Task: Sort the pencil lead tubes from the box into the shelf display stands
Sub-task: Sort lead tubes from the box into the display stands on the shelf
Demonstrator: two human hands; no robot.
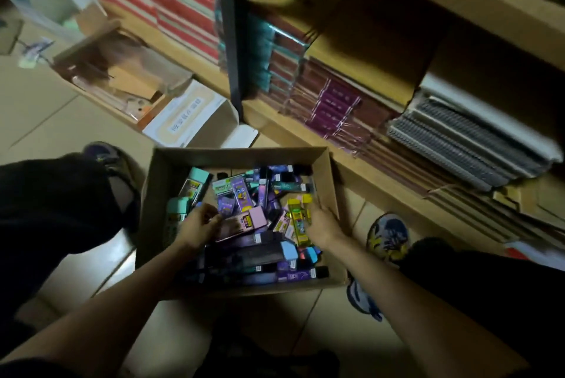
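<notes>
- You are crouching over the cardboard box (171,176) on the floor, with both hands down among the pencil lead tubes (244,194) heaped inside it.
- Your left hand (198,228) is curling its fingers onto the pink tube (244,221); whether that grip is fully closed cannot be told, since the fingertips are blurred.
- Your right hand (324,228) is resting against the yellow tubes (298,218) near the box's right wall, fingers partly bent, apparently nudging rather than holding.
- Gather by colour while you are picking, so each handful suits one stand.
- Take few at a time; the smooth tubes look likely to slide out of a loose hold.
- The display stands are not clearly showing here; the shelf (351,163) of notebooks beside the box is only a likely direction.
</notes>
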